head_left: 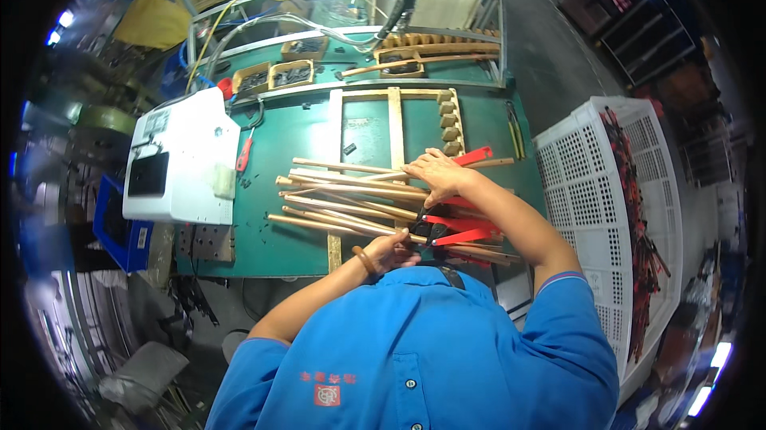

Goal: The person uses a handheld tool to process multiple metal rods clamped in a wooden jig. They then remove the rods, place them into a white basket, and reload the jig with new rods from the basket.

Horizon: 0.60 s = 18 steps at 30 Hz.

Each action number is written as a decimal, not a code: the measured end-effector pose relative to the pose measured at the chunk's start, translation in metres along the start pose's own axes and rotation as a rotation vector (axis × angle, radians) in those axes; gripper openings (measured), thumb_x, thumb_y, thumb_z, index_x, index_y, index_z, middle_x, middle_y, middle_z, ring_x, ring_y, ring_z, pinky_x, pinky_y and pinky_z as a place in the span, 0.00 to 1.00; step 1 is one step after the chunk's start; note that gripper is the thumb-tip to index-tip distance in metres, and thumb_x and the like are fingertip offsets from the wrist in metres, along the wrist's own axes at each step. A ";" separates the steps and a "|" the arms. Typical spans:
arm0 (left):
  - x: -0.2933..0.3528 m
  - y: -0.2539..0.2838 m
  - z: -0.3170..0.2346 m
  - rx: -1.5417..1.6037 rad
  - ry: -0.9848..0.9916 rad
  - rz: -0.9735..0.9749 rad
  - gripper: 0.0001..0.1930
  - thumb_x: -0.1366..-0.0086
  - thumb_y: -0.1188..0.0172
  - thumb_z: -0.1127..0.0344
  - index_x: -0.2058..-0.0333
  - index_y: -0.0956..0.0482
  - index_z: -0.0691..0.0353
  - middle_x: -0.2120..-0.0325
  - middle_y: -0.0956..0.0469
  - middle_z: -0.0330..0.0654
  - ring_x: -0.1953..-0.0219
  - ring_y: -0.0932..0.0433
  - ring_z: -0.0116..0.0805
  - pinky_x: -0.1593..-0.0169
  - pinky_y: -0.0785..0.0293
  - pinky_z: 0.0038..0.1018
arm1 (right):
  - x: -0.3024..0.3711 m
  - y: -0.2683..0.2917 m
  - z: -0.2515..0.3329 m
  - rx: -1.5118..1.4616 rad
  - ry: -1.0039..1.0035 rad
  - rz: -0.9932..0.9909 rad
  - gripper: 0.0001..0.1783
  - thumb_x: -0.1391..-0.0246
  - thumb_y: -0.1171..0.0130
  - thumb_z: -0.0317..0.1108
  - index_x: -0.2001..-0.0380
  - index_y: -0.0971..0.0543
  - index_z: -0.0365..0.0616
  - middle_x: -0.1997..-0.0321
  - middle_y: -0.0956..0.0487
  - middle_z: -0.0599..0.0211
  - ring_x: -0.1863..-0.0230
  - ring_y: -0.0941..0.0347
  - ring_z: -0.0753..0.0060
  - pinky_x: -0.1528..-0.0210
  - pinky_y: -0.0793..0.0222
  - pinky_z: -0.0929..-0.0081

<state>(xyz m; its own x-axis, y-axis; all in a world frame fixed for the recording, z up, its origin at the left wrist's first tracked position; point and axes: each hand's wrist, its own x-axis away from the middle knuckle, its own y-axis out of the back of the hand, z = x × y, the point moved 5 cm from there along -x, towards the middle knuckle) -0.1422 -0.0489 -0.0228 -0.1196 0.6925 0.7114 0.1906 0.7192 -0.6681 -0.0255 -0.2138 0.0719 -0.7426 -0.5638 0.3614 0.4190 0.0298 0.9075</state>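
A loose bundle of copper-coloured rods (351, 186) lies across a wooden rack on the green bench, roughly left to right. Towards their right ends are black fittings and red strips (463, 236), partly behind my right arm. My left hand (388, 252), with a brown bracelet at the wrist, is at the near side of the bundle, its fingers closed around the nearest rod. My right hand (437, 172) rests over the far rods, fingers stretched out to the left and thumb apart, pointing towards me. The undersides of both hands are hidden.
On the left stands a white machine (183, 163), a red-handled tool (245, 151) beside it. Small boxes of black parts (291, 74) sit at the back under a metal frame (319, 87). Pliers-like tools (515, 131) lie at the right edge, near a white perforated crate (586, 215) of similar rods.
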 end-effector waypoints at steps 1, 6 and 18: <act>0.009 0.003 -0.005 -0.033 0.050 -0.014 0.24 0.35 0.43 0.53 0.52 0.31 0.70 0.57 0.25 0.53 0.57 0.23 0.40 0.54 0.23 0.30 | 0.005 0.003 0.002 0.000 0.012 -0.035 0.52 0.71 0.26 0.49 0.40 0.36 0.45 0.42 0.31 0.60 0.37 0.41 0.59 0.32 0.56 0.59; 0.068 -0.009 -0.100 -0.957 -0.484 -0.172 0.13 0.37 0.40 0.63 0.57 0.23 0.64 0.64 0.20 0.44 0.64 0.21 0.31 0.60 0.24 0.25 | 0.047 0.011 -0.025 -0.361 0.000 -0.386 0.41 0.62 0.31 0.40 0.42 0.33 0.44 0.42 0.30 0.57 0.39 0.38 0.56 0.36 0.42 0.63; 0.006 0.025 -0.194 -1.704 -0.923 -0.520 0.13 0.49 0.34 0.64 0.63 0.20 0.58 0.70 0.24 0.46 0.63 0.25 0.48 0.59 0.28 0.39 | 0.090 -0.017 -0.105 -0.128 -0.337 -0.493 0.32 0.62 0.32 0.29 0.49 0.28 0.45 0.50 0.27 0.62 0.47 0.32 0.59 0.44 0.36 0.63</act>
<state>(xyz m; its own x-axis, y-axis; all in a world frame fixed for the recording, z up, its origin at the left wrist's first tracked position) 0.0510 -0.0379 0.0069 -0.7222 0.6894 0.0561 0.4678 0.4271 0.7738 -0.0446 -0.3519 0.0664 -0.9808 -0.1932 -0.0276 0.0281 -0.2796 0.9597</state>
